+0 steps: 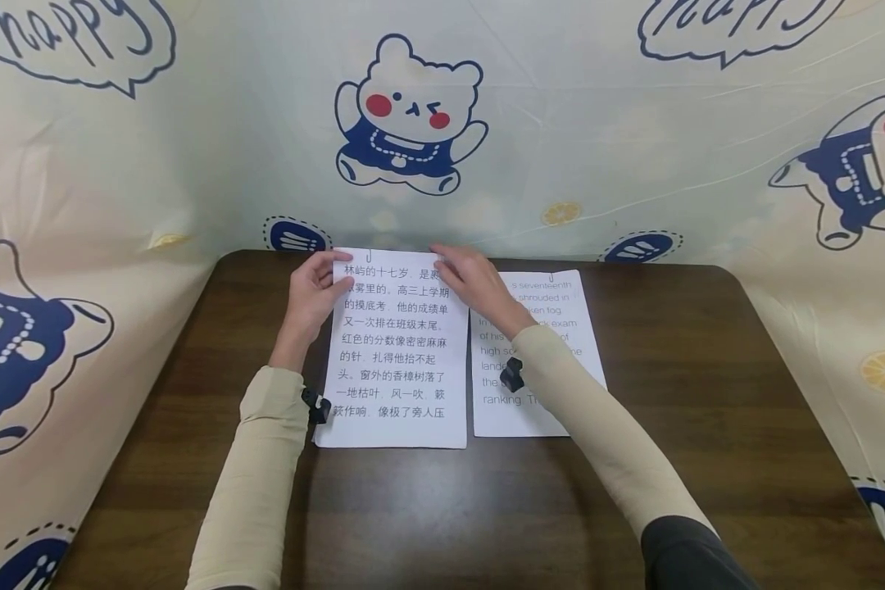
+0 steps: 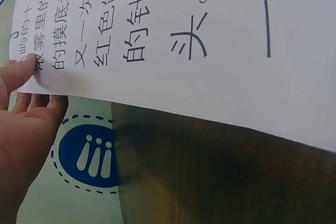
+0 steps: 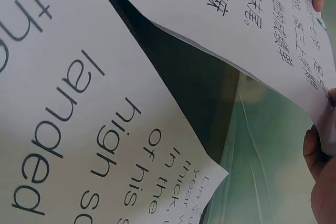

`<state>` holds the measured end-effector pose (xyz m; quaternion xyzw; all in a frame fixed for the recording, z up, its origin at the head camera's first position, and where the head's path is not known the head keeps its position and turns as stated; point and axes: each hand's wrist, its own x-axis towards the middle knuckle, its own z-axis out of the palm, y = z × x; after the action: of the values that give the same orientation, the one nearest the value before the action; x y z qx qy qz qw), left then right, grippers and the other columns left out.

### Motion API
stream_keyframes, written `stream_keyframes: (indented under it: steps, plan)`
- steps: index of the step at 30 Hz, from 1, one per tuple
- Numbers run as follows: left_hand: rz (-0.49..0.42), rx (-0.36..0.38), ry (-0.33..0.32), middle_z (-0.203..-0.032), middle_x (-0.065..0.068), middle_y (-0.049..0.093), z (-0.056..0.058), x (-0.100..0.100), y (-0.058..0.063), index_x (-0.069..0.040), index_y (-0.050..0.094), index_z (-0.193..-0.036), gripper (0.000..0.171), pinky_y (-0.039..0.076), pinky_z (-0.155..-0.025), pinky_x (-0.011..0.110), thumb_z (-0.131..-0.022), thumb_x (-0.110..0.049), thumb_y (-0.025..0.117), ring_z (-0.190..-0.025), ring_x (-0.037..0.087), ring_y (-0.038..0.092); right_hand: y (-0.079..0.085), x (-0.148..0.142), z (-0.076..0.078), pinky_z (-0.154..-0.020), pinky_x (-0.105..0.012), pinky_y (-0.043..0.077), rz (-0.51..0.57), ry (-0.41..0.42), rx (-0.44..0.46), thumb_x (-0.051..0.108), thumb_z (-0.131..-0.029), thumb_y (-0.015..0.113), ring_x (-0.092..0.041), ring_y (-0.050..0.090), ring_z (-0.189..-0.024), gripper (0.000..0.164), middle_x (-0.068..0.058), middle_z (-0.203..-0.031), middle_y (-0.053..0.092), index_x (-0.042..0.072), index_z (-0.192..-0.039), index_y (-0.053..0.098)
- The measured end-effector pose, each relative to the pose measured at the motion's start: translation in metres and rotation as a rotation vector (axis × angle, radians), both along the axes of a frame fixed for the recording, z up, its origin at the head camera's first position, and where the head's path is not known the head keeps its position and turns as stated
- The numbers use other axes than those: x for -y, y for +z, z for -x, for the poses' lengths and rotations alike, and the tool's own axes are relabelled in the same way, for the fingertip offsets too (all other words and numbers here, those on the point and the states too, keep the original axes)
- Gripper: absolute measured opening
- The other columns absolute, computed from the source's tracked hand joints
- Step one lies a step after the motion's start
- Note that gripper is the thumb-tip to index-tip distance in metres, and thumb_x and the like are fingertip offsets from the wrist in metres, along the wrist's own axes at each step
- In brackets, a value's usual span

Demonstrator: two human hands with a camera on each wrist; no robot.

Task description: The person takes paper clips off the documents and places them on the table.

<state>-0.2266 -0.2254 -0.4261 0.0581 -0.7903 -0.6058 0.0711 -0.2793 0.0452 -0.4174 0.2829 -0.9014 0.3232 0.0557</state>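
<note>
Head view: the left hand (image 1: 311, 291) pinches the upper left edge of a white paper sheet in black Chinese print (image 1: 394, 352), thumb in front, fingers behind; the right hand (image 1: 475, 283) grips its upper right corner. Between the two grips sits a small green clip (image 2: 14, 34), above "林屿的十七岁". Below the right fingers lies a white paper sheet in English print (image 1: 497, 348), reading "shrouded in" and "ranking", partly behind the right forearm (image 1: 605, 422). Under both hands spreads a dark brown wooden table (image 1: 428, 516); beyond the fingertips, pale printed cloth (image 1: 560, 147) lettered "happy"
</note>
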Motion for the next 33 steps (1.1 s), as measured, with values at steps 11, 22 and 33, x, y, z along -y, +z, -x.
stream_keyframes:
  steps: [11,22,33]
  plan:
    - [0.01,-0.006,-0.01,-0.133,0.015,0.064,-0.0012,0.0011,-0.0024,-0.01,0.061,-0.128,0.033,0.055,-0.079,0.013,-0.096,-0.003,0.064,-0.104,0.022,0.066,-0.0022,0.0007,-0.0013,-0.118,-0.038,0.042,-0.01,0.002,-0.002,0.026,-0.106,0.049,-0.026,0.053,-0.138,0.042,-0.009,-0.147,0.058,0.01,-0.144,0.053]
    - [0.013,0.011,-0.004,-0.135,0.013,0.063,-0.0019,0.0003,-0.0014,-0.012,0.061,-0.129,0.033,0.055,-0.081,0.014,-0.096,-0.005,0.064,-0.107,0.024,0.066,-0.0038,0.0002,-0.0032,-0.118,-0.039,0.041,0.003,-0.015,-0.014,0.027,-0.106,0.05,-0.026,0.053,-0.139,0.042,-0.01,-0.147,0.057,0.013,-0.145,0.053]
    - [0.01,0.013,0.0,-0.136,0.013,0.063,-0.0031,0.0002,-0.0008,-0.012,0.061,-0.129,0.034,0.055,-0.081,0.014,-0.096,-0.005,0.064,-0.108,0.025,0.066,-0.0021,0.0012,-0.0052,-0.116,-0.037,0.043,-0.003,-0.027,-0.031,0.027,-0.106,0.05,-0.025,0.054,-0.137,0.042,-0.009,-0.147,0.058,0.012,-0.145,0.053]
